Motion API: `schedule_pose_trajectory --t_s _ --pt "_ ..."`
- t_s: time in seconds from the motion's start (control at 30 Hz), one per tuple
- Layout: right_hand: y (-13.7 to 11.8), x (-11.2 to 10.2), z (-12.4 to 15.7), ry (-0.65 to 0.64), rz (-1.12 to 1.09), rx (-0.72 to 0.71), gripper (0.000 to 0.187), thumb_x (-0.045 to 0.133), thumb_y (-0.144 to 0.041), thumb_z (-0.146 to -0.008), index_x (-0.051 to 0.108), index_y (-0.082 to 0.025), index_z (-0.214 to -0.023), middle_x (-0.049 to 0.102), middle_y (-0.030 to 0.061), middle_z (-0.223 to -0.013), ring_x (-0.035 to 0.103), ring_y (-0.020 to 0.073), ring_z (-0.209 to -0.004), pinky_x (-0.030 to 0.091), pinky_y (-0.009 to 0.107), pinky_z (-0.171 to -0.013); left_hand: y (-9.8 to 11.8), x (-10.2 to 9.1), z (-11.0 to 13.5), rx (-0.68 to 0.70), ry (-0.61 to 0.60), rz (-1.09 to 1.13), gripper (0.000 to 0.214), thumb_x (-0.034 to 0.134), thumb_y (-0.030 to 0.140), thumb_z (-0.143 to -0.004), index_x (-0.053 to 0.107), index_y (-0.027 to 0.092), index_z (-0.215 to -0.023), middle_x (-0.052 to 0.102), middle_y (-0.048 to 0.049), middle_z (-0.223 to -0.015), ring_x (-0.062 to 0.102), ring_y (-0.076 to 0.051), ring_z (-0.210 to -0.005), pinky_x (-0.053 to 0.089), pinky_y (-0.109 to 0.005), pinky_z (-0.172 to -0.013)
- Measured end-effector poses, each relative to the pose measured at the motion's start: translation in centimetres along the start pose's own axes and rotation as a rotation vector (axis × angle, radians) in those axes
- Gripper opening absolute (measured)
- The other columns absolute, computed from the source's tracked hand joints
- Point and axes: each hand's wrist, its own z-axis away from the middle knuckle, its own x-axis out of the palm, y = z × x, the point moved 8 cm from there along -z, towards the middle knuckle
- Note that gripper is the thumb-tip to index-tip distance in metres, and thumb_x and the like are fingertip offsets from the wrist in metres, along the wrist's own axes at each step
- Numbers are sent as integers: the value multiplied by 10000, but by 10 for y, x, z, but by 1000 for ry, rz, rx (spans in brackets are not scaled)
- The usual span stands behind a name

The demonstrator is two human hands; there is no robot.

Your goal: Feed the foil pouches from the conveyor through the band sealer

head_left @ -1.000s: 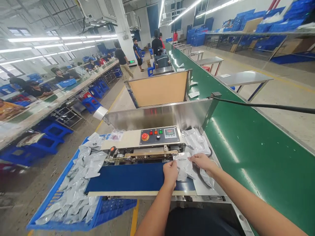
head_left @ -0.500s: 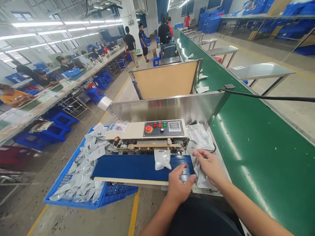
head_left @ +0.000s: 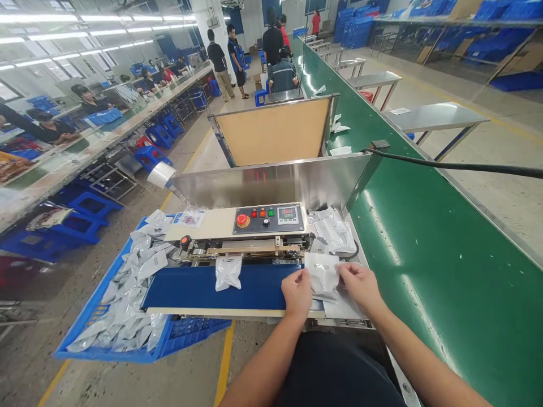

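Observation:
Between my two hands a white plastic pouch [head_left: 323, 273] is held up by its upper side edges, at the right end of the blue conveyor belt [head_left: 182, 287]. My left hand [head_left: 297, 294] pinches its left edge; my right hand [head_left: 360, 285] pinches the right one. A second pouch [head_left: 228, 273] lies on the belt, its top edge in the sealing machine [head_left: 254, 247]. More pouches [head_left: 335, 230] are piled behind my right hand, at the machine's right end.
A blue crate [head_left: 106, 356] heaped with filled pouches stands at the belt's left end. To the right runs a long green conveyor [head_left: 445, 249], crossed by a black cable [head_left: 458, 166]. A metal panel [head_left: 254, 183] rises behind the machine. Several people sit or stand farther off.
My left hand has closed on the pouch's left edge, and the pouch is now raised between both hands. The pouch on the belt has moved left along the machine. The view has shifted slightly.

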Motion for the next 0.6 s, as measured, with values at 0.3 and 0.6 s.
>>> schedule_pose_trajectory --t_s 0.3,0.6 --pt "0 34 -61 -181 121 151 473 791 -672 -804 763 -201 -797 740 95 -738 683 224 -658 556 333 -615 -33 -46 -32 -227 250 264 484 883 573 -770 845 104 -881 811 -106 -810 730 -213 -706 558 -286 -649" --pt "-20 12 -124 -99 837 -112 194 754 -392 -809 659 -240 -734 809 98 -891 708 236 -724 477 329 -703 14 -115 34 170 359 -24 474 734 595 -990 829 172 -1183 816 -175 -1190 792 -300 -1112 643 -420 -1010"
